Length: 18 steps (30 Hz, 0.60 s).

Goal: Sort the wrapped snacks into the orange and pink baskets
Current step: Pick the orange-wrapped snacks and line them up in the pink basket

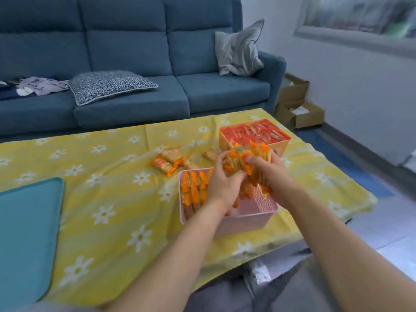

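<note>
A: What could go wrong from here?

B: The pink basket point(247, 221) is already part filled with upright packets. The bundle of wrapped snacks point(244, 159) hangs just above it, squeezed from both sides. The left grip point(221, 176) curls round its left side and the right grip point(267, 171) clamps the right. If the squeeze slackens, the slick wrappers could fan out and the middle ones drop, some outside the basket.

A: Any chance of mixing?

B: The orange basket point(279, 147) just behind holds red packets, so a stray could land there. Loose snacks point(167, 162) lie on the worktop.

A: And the room?

B: A blue sofa point(126, 52) stands behind. The worktop wears a yellow daisy cloth point(112, 188), with a teal mat point(27, 221) at left. A patterned cushion point(108, 85) lies on the sofa, and cardboard boxes point(299, 109) sit by the wall.
</note>
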Available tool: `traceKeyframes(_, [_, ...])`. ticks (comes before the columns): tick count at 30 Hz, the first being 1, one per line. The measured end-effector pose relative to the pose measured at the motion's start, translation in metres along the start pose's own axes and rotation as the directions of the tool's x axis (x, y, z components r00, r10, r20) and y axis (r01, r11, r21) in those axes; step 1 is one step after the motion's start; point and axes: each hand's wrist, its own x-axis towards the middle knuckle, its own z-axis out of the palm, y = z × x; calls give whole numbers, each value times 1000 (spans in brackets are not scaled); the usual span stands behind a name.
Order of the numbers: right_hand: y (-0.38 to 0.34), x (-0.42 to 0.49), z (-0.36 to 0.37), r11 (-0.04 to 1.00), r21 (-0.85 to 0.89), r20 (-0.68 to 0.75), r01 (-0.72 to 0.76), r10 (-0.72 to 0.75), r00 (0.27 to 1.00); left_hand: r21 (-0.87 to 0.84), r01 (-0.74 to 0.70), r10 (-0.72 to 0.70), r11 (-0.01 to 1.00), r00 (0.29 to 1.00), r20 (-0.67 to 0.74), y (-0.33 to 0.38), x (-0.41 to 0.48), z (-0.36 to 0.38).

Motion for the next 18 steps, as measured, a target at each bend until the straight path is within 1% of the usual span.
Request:
traceKeyframes(1, [6, -1, -12, 995, -95, -14, -18, 17, 1000, 189, -20, 15, 982, 1000, 25, -4, 2, 9])
traceKeyframes(2, [14, 0, -19, 970, -239, -15, -38, 35, 999, 375, -34, 15, 926, 999, 52, -8, 3, 13])
traceKeyframes(3, [20, -1, -26, 917, -395, -2, -54, 58, 998, 505, -36, -8, 863, 996, 84, -11, 3, 15])
traceKeyframes(4, [26, -2, -27, 852, -521, 15, -53, 71, 997, 584, -45, -26, 811, 993, 113, -14, 1, 10])
traceKeyframes(5, [28, -3, -27, 781, -624, 31, -36, 70, 997, 625, -68, -24, 778, 990, 138, -15, -2, 3])
traceKeyframes(7, [25, -1, -26, 635, -771, 85, 50, 25, 996, 636, -115, 15, 763, 987, 160, -16, -8, -14])
traceKeyframes(8, [22, 0, -24, 576, -812, 100, 91, -17, 995, 635, -127, 46, 762, 989, 143, -18, -10, -25])
traceKeyframes(9, [18, 0, -22, 538, -834, 100, 123, -73, 992, 645, -139, 88, 751, 990, 112, -17, -12, -37])
traceKeyframes(11, [14, 4, -19, 531, -828, 75, 182, -217, 973, 690, -169, 173, 704, 983, 64, -16, -14, -60])
traceKeyframes(13, [10, 7, -14, 527, -817, 75, 233, -305, 950, 750, -195, 213, 632, 974, 73, -16, -20, -78])
traceKeyframes(14, [7, 8, -11, 497, -831, 105, 248, -298, 949, 773, -200, 211, 603, 974, 87, -17, -24, -86])
traceKeyframes(15, [5, 8, -9, 444, -861, 151, 248, -242, 958, 780, -198, 200, 593, 975, 96, -17, -26, -92])
traceKeyframes(16, [4, 8, -6, 353, -905, 197, 236, -141, 970, 774, -188, 188, 605, 978, 91, -17, -28, -98])
traceKeyframes(17, [4, 7, -4, 237, -946, 222, 221, -19, 975, 756, -172, 180, 632, 981, 73, -17, -28, -103])
traceKeyframes(18, [5, 8, -3, 124, -972, 212, 200, 89, 973, 731, -153, 173, 665, 984, 49, -16, -28, -106])
